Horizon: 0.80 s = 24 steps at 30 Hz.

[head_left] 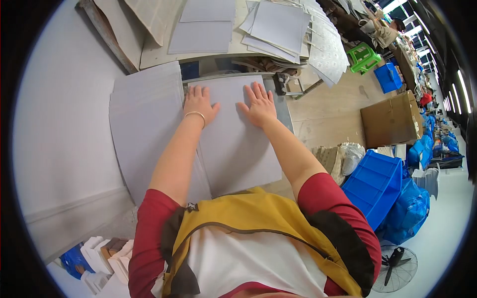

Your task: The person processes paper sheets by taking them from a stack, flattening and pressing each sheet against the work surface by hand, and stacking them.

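A large white sheet (238, 154) lies in front of me on a grey surface (283, 111). My left hand (199, 105) rests flat near its far left corner, fingers spread, with a bracelet at the wrist. Toward the far right corner, my right hand (259, 103) also lies flat on the sheet with its fingers apart. Neither hand grips anything. To the left, a tall stack of similar white sheets (144, 129) sits right beside the sheet under my hands. I cannot tell how many sheets are under my palms.
Beyond is a table (154, 57) with loose white sheets (278, 25). A metal frame (303, 90) juts out on the right. Further right are a cardboard box (390, 119), a blue crate (372, 184), a green stool (364, 57) and a fan (397, 268). A person (385, 34) is far off.
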Motion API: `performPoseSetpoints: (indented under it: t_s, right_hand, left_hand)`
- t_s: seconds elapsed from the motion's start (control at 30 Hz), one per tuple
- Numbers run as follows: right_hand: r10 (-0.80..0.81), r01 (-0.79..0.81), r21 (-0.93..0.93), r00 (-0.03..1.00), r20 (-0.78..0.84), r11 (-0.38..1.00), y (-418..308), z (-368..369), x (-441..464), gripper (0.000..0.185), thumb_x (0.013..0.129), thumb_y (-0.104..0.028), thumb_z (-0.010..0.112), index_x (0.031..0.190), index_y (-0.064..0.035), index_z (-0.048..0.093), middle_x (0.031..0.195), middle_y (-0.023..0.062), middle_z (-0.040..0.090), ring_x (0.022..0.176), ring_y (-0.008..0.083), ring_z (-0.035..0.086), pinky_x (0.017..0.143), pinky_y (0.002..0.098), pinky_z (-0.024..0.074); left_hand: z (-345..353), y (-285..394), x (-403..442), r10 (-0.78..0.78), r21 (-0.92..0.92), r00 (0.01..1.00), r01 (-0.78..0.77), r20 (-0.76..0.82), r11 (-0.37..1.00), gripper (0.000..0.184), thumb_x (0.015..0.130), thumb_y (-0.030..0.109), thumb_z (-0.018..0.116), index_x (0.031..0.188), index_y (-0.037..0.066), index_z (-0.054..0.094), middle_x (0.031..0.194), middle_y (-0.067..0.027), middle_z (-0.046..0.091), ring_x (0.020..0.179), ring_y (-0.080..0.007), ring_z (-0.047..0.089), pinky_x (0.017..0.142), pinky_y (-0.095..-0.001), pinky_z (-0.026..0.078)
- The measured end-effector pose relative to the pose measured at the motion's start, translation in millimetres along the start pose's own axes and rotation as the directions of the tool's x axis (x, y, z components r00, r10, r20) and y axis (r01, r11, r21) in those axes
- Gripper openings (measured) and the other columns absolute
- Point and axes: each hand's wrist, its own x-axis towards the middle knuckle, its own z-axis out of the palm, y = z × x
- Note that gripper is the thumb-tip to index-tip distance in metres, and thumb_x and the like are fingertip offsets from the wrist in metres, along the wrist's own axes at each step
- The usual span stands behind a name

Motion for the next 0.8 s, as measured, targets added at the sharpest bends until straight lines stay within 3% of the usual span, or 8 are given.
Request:
performPoseSetpoints:
  t_s: [0.1, 0.17, 0.27, 0.37, 0.5, 0.57, 0.67, 0.8]
  right_hand:
    - [0.012, -0.012, 0.000, 1.000, -0.004, 1.000, -1.1, -0.6, -1.4, 0.073, 0.092, -0.060, 0.041, 0.151, -0.0191, 0.027, 0.159, 0.0089, 0.019, 0.148, 0.0220, 0.013, 0.119, 0.0425, 0.0113]
    - [0.014, -0.014, -0.003, 1.000, -0.010, 1.000, -1.9, -1.1, 0.0, 0.072, 0.092, -0.060, 0.041, 0.151, -0.0199, 0.027, 0.159, 0.0083, 0.019, 0.148, 0.0218, 0.013, 0.119, 0.0432, 0.0112]
    - [0.021, -0.021, 0.008, 1.000, -0.013, 1.000, -0.9, 0.0, 2.2, 0.072, 0.092, -0.061, 0.040, 0.151, -0.0208, 0.027, 0.159, 0.0074, 0.019, 0.148, 0.0213, 0.013, 0.119, 0.0439, 0.0111]
    - [0.026, -0.025, 0.018, 0.999, -0.019, 1.000, -1.8, 3.8, 1.2, 0.072, 0.092, -0.061, 0.039, 0.151, -0.0207, 0.027, 0.159, 0.0071, 0.019, 0.147, 0.0212, 0.014, 0.119, 0.0440, 0.0112]
    - [0.025, -0.025, 0.016, 1.000, -0.012, 1.000, -1.8, 1.6, 0.3, 0.073, 0.092, -0.061, 0.039, 0.151, -0.0203, 0.027, 0.159, 0.0078, 0.019, 0.147, 0.0217, 0.014, 0.119, 0.0444, 0.0115]
    - [0.023, -0.022, 0.021, 1.000, -0.017, 1.000, -1.6, 1.1, -0.7, 0.073, 0.092, -0.061, 0.039, 0.151, -0.0200, 0.027, 0.159, 0.0082, 0.019, 0.147, 0.0220, 0.014, 0.119, 0.0448, 0.0115]
    - [0.019, -0.019, 0.014, 1.000, -0.006, 1.000, -0.8, 0.5, -1.2, 0.072, 0.093, -0.061, 0.039, 0.151, -0.0200, 0.026, 0.159, 0.0078, 0.018, 0.148, 0.0212, 0.012, 0.119, 0.0435, 0.0102]
    - [0.026, -0.026, 0.008, 1.000, 0.006, 1.000, -1.4, 1.4, -0.9, 0.072, 0.093, -0.060, 0.038, 0.151, -0.0199, 0.025, 0.159, 0.0075, 0.017, 0.148, 0.0205, 0.012, 0.119, 0.0426, 0.0093]
  left_hand:
    - [0.2, 1.4, 1.0, 0.008, -0.015, 0.999, -0.008, 0.053, 1.000, 0.070, 0.088, 0.046, 0.056, 0.142, 0.004, 0.038, 0.147, -0.0211, 0.034, 0.141, -0.0390, 0.025, 0.116, -0.0452, 0.021]
    - [6.1, 4.0, 0.5, 0.005, 0.146, 1.000, -0.008, 0.022, 0.989, 0.070, 0.091, 0.048, 0.051, 0.143, 0.004, 0.036, 0.150, -0.0194, 0.032, 0.141, -0.0414, 0.023, 0.117, -0.0474, 0.016]
    - [16.3, 5.9, -6.9, -0.015, 0.193, 0.999, 0.024, -0.046, 0.981, 0.069, 0.094, 0.050, 0.044, 0.145, 0.004, 0.034, 0.153, -0.0168, 0.028, 0.142, -0.0435, 0.019, 0.118, -0.0494, 0.011]
    - [11.3, 8.4, -7.1, -0.019, 0.285, 1.000, 0.019, -0.004, 0.958, 0.068, 0.096, 0.051, 0.039, 0.145, 0.004, 0.034, 0.156, -0.0149, 0.024, 0.143, -0.0451, 0.016, 0.118, -0.0502, 0.007]
    - [15.0, 7.8, -7.3, -0.026, 0.264, 1.000, 0.027, -0.009, 0.964, 0.068, 0.096, 0.051, 0.039, 0.145, 0.005, 0.034, 0.157, -0.0151, 0.023, 0.145, -0.0410, 0.014, 0.118, -0.0504, 0.008]
    - [21.3, 4.9, -8.2, 0.017, 0.268, 0.994, 0.013, -0.110, 0.963, 0.067, 0.095, 0.051, 0.041, 0.144, 0.005, 0.036, 0.152, -0.0148, 0.031, 0.143, -0.0346, 0.021, 0.116, -0.0494, 0.015]
    - [12.1, 9.0, -10.1, 0.009, 0.209, 0.998, 0.004, -0.060, 0.978, 0.066, 0.094, 0.050, 0.044, 0.142, 0.005, 0.039, 0.142, -0.0137, 0.043, 0.135, -0.0295, 0.035, 0.111, -0.0464, 0.025]
    - [12.8, 8.6, -8.0, 0.020, 0.236, 0.999, -0.008, -0.051, 0.972, 0.065, 0.093, 0.048, 0.048, 0.140, 0.003, 0.041, 0.130, -0.0123, 0.050, 0.125, -0.0284, 0.043, 0.105, -0.0416, 0.032]
